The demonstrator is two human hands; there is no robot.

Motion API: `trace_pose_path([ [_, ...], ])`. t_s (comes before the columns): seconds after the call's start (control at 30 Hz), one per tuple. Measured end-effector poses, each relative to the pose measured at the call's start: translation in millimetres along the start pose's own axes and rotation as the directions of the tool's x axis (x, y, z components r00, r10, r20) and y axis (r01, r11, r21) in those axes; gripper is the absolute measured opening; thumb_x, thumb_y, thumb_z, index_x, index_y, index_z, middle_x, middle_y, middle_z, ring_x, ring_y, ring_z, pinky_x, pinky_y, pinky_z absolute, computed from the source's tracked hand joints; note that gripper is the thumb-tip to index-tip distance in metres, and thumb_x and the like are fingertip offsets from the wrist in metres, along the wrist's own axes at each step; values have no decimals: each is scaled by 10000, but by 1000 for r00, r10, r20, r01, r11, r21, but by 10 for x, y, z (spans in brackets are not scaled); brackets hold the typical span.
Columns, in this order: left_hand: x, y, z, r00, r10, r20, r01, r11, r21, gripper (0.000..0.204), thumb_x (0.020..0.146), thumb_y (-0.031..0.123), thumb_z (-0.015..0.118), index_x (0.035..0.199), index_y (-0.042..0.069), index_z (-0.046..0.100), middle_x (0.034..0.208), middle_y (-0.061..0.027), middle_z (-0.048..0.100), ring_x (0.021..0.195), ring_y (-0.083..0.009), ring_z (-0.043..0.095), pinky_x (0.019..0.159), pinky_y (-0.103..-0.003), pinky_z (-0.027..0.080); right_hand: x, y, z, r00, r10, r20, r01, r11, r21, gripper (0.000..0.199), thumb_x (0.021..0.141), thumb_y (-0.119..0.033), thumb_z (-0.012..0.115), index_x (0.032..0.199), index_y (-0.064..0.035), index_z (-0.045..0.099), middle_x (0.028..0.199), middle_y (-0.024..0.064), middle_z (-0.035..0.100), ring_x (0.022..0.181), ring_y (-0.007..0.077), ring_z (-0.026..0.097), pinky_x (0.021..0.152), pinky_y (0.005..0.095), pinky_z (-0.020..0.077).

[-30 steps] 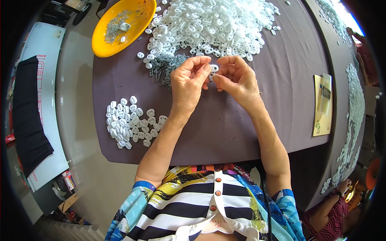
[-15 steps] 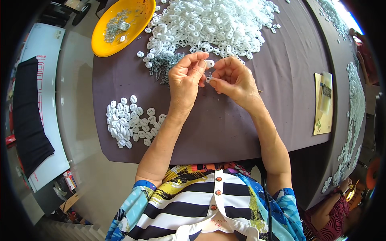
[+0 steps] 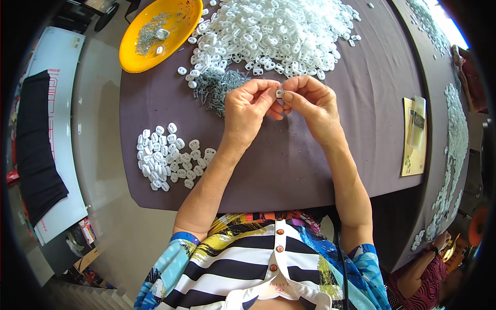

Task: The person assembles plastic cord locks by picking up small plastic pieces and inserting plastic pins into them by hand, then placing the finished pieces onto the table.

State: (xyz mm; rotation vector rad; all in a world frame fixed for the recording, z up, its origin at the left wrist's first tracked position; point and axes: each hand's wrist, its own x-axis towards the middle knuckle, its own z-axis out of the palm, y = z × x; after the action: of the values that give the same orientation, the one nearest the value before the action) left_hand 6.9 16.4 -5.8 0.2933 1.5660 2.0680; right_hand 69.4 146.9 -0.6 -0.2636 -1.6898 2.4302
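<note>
Over the middle of the table, my left hand (image 3: 249, 111) and my right hand (image 3: 318, 111) meet with fingertips closed. Between them they pinch a small white plastic two-hole piece (image 3: 279, 94); part of it is hidden by the fingers. Just left of my left hand lies a heap of small thin grey metal pieces (image 3: 219, 85). Beyond my hands rises a large pile of white two-hole plastic pieces (image 3: 279, 33). At the near left, a loose cluster of rounded white pieces (image 3: 160, 155) lies on the table.
A yellow dish (image 3: 126, 58) with small metal pieces stands at the far left of the dark table cloth (image 3: 279, 175). Right of my hands lies a yellowish booklet (image 3: 411, 160) with a clear plastic item on it. Another person's arm (image 3: 421, 268) shows at the lower right.
My hands have come together, the left moving right and both slightly nearer to me. The white plastic parts, apart before, now meet between my fingertips.
</note>
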Motion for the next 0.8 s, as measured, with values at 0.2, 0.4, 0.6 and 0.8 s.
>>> trace_pose_path([
  [0.2,26,56,-14,993,43,110,-56,990,126,124,845,18,536,930,-50,595,750,-98,637,652,-139,632,539,-234,531,-6,-6,-13,1000,-8,20,8,1000,-19,72,804,-25,587,870,2,595,774,24,601,688,78,538,623,222,448],
  [0.4,30,0,-38,998,-31,61,29,999,22,147,850,82,552,924,-36,602,727,-83,626,594,-119,608,504,-218,504,-4,5,15,1000,6,8,-6,1000,12,67,806,-12,567,869,-5,590,781,21,591,681,77,527,623,223,445],
  [0.6,25,-61,-31,997,-76,-8,74,987,-144,153,845,116,570,914,-17,600,693,-55,598,513,-83,530,445,-205,441,10,23,-29,997,59,-56,-56,997,53,53,820,-32,555,862,-13,581,774,22,584,675,77,519,617,221,434],
  [0.8,-1,-21,13,999,-37,11,38,998,-59,138,841,82,566,920,-28,591,719,-58,600,518,-83,534,455,-208,456,5,30,-18,998,65,-4,-64,998,27,99,820,-82,576,879,-3,579,793,33,590,703,82,543,638,229,460],
])
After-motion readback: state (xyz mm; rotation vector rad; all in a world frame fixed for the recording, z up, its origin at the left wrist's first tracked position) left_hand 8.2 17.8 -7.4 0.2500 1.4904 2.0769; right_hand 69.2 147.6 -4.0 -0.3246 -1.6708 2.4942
